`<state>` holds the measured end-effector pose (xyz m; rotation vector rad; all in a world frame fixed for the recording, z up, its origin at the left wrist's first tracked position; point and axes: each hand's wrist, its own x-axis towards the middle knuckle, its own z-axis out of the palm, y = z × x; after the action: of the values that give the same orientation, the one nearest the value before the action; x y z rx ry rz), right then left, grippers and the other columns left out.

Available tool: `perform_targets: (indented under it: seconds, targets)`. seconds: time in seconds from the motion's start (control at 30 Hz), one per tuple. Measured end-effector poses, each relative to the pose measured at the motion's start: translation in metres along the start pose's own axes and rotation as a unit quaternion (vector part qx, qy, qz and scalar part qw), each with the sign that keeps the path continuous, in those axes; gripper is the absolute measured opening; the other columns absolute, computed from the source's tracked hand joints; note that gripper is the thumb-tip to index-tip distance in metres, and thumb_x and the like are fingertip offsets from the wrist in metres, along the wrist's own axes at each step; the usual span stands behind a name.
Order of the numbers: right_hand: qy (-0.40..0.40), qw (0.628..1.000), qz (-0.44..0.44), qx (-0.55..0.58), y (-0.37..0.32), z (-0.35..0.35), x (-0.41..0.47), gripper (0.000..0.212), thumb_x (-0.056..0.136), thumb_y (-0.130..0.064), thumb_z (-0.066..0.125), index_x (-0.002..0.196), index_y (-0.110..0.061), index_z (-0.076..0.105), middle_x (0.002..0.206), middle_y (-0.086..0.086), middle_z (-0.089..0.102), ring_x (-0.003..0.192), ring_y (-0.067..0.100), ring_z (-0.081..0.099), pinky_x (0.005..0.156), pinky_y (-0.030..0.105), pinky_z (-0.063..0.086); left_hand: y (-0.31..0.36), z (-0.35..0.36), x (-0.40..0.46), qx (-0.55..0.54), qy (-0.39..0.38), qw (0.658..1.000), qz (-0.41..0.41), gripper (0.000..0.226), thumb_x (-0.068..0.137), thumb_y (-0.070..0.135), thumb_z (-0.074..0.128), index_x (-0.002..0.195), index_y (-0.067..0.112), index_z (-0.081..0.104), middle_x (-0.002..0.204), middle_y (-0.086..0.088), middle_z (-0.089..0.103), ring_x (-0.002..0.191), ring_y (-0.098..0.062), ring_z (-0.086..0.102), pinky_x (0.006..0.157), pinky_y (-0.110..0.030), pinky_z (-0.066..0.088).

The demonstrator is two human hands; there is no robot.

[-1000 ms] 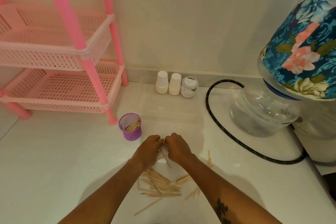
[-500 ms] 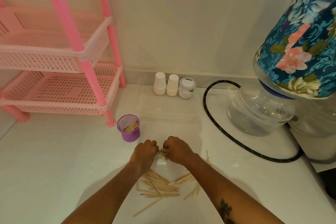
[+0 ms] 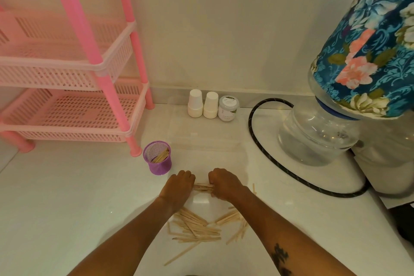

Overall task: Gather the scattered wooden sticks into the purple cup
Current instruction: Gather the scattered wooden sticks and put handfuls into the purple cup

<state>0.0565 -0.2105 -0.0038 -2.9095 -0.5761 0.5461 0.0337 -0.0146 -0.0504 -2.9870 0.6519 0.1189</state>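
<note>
Both hands, left hand (image 3: 179, 188) and right hand (image 3: 224, 184), curl their fingers around a bundle of sticks (image 3: 202, 187). The cup (image 3: 158, 159) stands just beyond the left fingers; uneven squeezing could spill sticks.

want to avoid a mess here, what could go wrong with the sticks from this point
1. The bundle of sticks is pinched only at its ends between the left hand and right hand; middle ones may slip out when lifted.
2. The purple cup is small, looks light and already holds sticks; a sideways nudge could tip it.
3. The forearms hover over the loose pile and might scatter it.
</note>
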Motion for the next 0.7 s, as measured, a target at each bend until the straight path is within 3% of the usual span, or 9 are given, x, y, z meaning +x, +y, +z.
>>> perform_targets:
  seconds: [0.5, 0.7]
  targets:
    - [0.016, 0.991, -0.046, -0.126, -0.014, 0.000, -0.010, 0.021, 0.093, 0.006, 0.061, 0.111, -0.002, 0.066, 0.112, 0.017, 0.067, 0.102, 0.033, 0.068, 0.079, 0.038, 0.052, 0.001, 0.006, -0.007, 0.001, 0.005, 1.000, 0.024, 0.031, 0.107, 0.022, 0.053, 0.137, 0.015, 0.048, 0.133, -0.004, 0.056, 0.116, -0.022, 0.056, 0.096, -0.035, 0.049]
    - [0.022, 0.984, -0.061, -0.167, -0.019, 0.001, -0.016, 0.021, 0.092, 0.007, 0.062, 0.110, -0.004, 0.066, 0.110, 0.016, 0.067, 0.099, 0.031, 0.070, 0.077, 0.037, 0.053, 0.000, 0.002, -0.013, -0.012, -0.008, 1.000, 0.025, 0.032, 0.105, 0.018, 0.057, 0.136, 0.016, 0.051, 0.131, -0.004, 0.058, 0.115, -0.021, 0.058, 0.099, -0.034, 0.051]
